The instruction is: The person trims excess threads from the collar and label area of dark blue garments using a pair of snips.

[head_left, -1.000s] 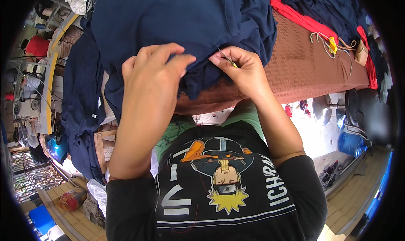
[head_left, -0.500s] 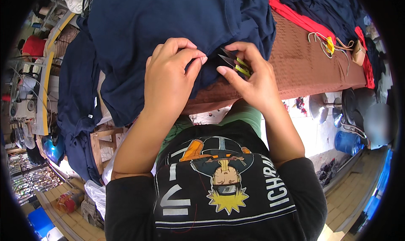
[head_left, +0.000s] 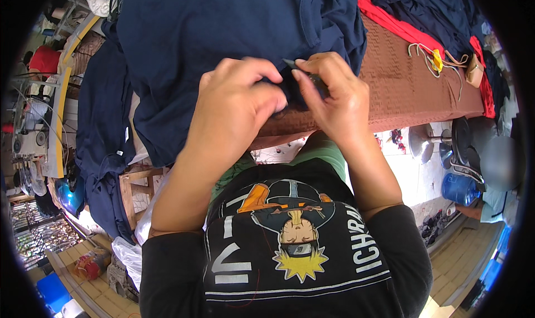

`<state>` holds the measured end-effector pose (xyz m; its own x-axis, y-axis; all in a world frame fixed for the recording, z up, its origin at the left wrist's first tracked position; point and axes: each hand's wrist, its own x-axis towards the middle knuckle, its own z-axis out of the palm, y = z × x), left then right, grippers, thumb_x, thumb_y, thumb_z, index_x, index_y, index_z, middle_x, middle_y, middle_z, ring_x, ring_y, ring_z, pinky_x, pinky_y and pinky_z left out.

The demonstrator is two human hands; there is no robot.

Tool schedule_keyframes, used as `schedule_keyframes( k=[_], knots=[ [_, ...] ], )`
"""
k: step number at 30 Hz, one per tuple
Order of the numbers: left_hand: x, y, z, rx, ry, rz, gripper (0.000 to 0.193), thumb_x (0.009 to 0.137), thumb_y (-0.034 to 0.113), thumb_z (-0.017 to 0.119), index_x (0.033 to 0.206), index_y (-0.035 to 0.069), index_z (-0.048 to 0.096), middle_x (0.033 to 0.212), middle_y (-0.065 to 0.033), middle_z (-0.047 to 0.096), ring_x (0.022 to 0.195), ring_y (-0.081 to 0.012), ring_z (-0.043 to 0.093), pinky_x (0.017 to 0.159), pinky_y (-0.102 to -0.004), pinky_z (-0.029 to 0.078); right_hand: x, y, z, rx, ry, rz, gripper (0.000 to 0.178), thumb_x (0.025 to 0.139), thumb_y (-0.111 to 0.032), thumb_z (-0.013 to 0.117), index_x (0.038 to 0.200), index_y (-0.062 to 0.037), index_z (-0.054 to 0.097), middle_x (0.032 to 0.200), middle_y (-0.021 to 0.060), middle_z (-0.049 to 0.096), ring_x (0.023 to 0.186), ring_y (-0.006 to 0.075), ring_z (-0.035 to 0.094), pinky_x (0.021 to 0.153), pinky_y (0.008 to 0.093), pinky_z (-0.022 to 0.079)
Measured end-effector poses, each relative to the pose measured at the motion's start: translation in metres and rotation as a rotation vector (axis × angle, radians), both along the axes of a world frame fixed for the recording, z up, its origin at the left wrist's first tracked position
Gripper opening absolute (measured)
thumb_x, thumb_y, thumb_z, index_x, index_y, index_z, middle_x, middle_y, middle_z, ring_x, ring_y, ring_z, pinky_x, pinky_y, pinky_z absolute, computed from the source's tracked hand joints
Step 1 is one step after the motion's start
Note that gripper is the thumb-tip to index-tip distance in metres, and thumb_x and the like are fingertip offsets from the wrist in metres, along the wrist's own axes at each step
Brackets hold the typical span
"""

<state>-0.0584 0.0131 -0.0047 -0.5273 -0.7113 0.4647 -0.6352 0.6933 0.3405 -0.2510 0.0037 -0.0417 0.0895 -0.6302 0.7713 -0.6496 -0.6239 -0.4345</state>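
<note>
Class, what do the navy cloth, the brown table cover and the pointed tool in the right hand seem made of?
Navy cloth: matte textile, fibre unclear; it drapes in soft folds.
Brown table cover: probably matte fabric; its surface shows a woven-looking pattern.
Pointed tool: probably dark metal, judging by its thin, tapering tip.

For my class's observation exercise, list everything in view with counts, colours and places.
Snips: one, dark-bladed, in right hand
Cloth: three main masses, navy, front, left and upper right
Table cover: one, brown, centre-right
Fabric strips: two visible, red, right
Cords: several, beige, with yellow piece, right
Small block: one, tan, beside cords
Water jug: one, blue, lower right
Stool: one, dark and silvery, right
Wooden frame: one, light brown, left
Plastic bag: one, whitish, lower left
Other person: one, pale-blue clothing, right edge
Edge clutter: mixed, too small to count
Shirt: one, printed black, bottom
Trousers: one pair, green, centre
Left hand: one, blurred, centre
Right hand: one, right of centre
</note>
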Motion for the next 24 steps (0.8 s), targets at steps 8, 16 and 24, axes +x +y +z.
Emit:
schedule_keyframes(
  k=[8, 16, 24],
  knots=[
    [0.001, 0.009, 0.034, -0.043, -0.093, 0.135, 0.062, 0.061, 0.011, 0.080, 0.120, 0.019, 0.062, 0.141, -0.0049, 0.046, 0.131, -0.0283, 0.040, 0.106, -0.0437, 0.028, -0.003, 0.022, 0.008, 0.765, -0.587, 0.546, 0.038, 0.075, -0.012, 0.082, 0.110, -0.0069, 0.068, 0.087, -0.0058, 0.049, 0.077, 0.0026, 0.050, 0.066, 0.0195, 0.042],
    [0.005, -0.017, 0.008, -0.146, 0.164, 0.100, 0.045, 0.066, 0.011, 0.081, 0.107, 0.012, 0.063, 0.124, -0.0044, 0.058, 0.116, -0.0258, 0.051, 0.101, -0.0410, 0.034, -0.026, 0.027, 0.011, 0.856, -0.390, 0.795, 0.014, 0.082, -0.012, 0.077, 0.079, -0.0009, 0.069, 0.061, -0.0038, 0.059, 0.059, 0.0017, 0.050, 0.055, 0.0217, 0.041],
    [-0.014, -0.051, -0.025, 0.121, 0.531, 0.047, 0.038, 0.083, 0.000, 0.067, 0.119, 0.006, 0.056, 0.101, -0.0069, 0.067, 0.094, -0.0180, 0.064, 0.085, -0.0279, 0.049, -0.014, -0.019, 0.018, 0.345, -0.082, 0.038, 0.027, 0.079, -0.005, 0.076, 0.104, -0.0058, 0.067, 0.063, 0.0052, 0.052, 0.064, 0.0065, 0.056, 0.059, 0.0265, 0.047]
  ],
)
